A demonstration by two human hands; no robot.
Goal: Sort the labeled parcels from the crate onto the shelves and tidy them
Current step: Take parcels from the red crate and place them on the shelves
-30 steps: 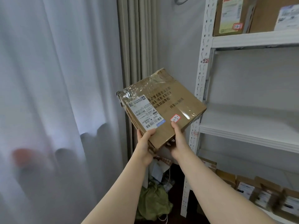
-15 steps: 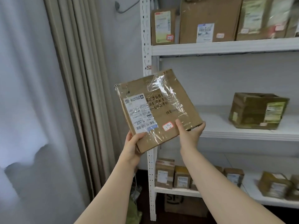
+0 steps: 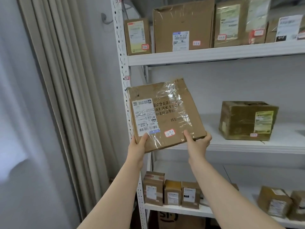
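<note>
A flat brown cardboard parcel point(image 3: 171, 111) with a white shipping label, clear tape and a small red-framed sticker is held up in front of the white shelf unit, at the left end of the middle shelf point(image 3: 247, 144). My left hand point(image 3: 137, 147) grips its lower left corner, thumb over the label's edge. Gripping the lower right corner is my right hand point(image 3: 197, 142), thumb on the parcel's face. The crate is out of view.
A taped olive-brown box point(image 3: 247, 120) sits on the middle shelf to the right. The top shelf point(image 3: 214, 54) holds several labeled boxes; the lower shelf point(image 3: 178, 209) holds several small parcels. The perforated white upright point(image 3: 125, 80) and beige curtains point(image 3: 62, 80) stand at left.
The view has swung right and the parcel has moved from beside the curtain to in front of the middle shelf. Both hands have kept their grip on its lower edge.
</note>
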